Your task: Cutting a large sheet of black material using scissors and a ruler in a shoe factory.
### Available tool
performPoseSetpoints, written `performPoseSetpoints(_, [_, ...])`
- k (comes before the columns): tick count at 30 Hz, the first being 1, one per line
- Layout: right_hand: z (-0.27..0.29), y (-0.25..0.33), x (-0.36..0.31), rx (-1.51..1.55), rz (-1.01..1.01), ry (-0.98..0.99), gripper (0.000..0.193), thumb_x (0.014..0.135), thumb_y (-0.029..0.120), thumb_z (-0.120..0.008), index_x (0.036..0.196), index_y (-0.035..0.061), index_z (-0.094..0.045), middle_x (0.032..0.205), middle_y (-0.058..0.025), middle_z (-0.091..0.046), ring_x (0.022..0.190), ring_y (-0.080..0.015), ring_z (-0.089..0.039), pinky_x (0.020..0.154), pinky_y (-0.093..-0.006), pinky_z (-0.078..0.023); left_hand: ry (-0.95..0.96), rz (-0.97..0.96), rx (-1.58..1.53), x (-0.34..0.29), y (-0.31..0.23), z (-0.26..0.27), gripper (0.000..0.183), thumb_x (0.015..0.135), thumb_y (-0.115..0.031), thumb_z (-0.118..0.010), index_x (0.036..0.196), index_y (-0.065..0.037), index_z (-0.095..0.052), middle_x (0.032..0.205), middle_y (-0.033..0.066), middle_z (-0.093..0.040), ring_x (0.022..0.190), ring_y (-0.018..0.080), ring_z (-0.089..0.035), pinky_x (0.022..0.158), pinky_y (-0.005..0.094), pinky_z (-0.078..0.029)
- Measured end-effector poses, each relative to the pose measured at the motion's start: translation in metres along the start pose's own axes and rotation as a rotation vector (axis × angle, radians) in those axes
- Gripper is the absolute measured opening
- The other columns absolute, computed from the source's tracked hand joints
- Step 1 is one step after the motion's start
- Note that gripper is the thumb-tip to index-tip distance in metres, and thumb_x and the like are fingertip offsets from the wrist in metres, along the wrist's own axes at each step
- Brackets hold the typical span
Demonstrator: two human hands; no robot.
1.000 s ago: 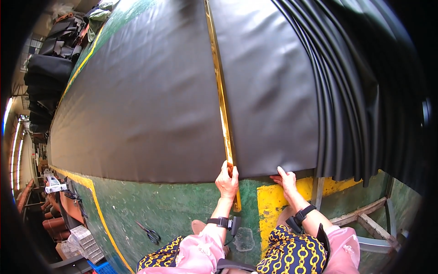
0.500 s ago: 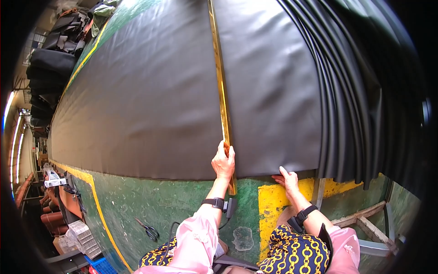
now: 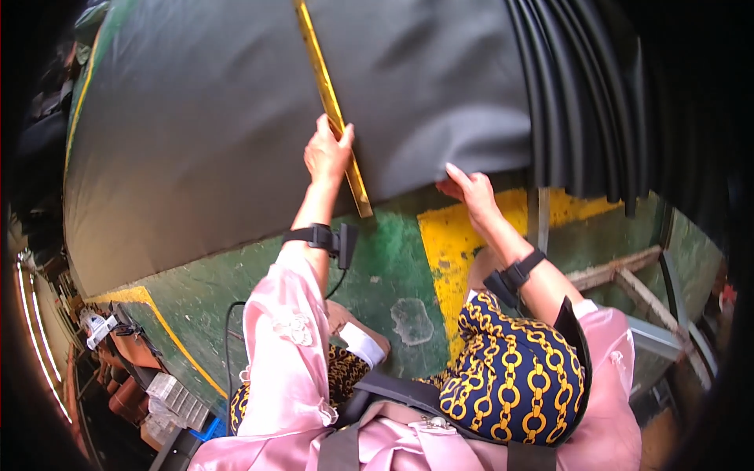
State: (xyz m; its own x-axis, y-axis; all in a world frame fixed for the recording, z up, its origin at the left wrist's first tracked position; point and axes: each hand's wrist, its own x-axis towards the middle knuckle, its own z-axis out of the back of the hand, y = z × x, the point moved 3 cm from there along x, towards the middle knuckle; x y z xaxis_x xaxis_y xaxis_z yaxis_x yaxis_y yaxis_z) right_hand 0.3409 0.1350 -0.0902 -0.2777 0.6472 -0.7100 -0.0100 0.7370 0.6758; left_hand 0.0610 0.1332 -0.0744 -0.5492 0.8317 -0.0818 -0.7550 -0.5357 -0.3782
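A wide black sheet, smooth like leather or vinyl, covers most of the green floor in front of me. Across it runs a long gold-coloured metal bar, its near end sticking out past the sheet's edge. My left hand grips this bar close to that end, fingers wrapped over it. To the right, my right hand pinches the sheet's near edge between thumb and fingers. The edge is raised there and the sheet bulges behind it.
Hanging folds of black material rise at the right. Below them stands a metal frame. Yellow paint marks the green floor. Rolls and boxes lie at the lower left.
My right hand has lifted the sheet's edge a little. My view has tilted and turned, so the bar and both hands sit higher in the picture. The left hand still holds the bar.
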Motion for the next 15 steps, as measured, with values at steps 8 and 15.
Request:
performPoseSetpoints(8, [-0.002,0.011,-0.006,0.085,0.007,0.004,0.034,0.084,0.035,-0.063,0.088,0.0013,-0.066,0.084,-0.0101,-0.068,0.078,-0.0175,-0.065,0.078,-0.0291,-0.051,0.068,0.021,0.008,0.001,-0.015,0.003,0.044,0.08,-0.039,-0.062,0.109,-0.007,-0.052,0.086,0.0099,-0.067,0.082,0.0301,-0.064,0.073,0.0413,-0.05])
performPoseSetpoints(15, [0.005,-0.008,-0.004,-0.019,0.01,-0.023,0.036,0.084,0.036,-0.064,0.087,0.0002,-0.065,0.084,-0.0094,-0.067,0.077,-0.0163,-0.065,0.077,-0.0274,-0.05,0.093,0.043,0.033,0.0,-0.019,-0.007,0.047,0.08,-0.043,-0.062,0.109,-0.008,-0.048,0.088,0.0113,-0.066,0.082,0.0313,-0.064,0.072,0.043,-0.05])
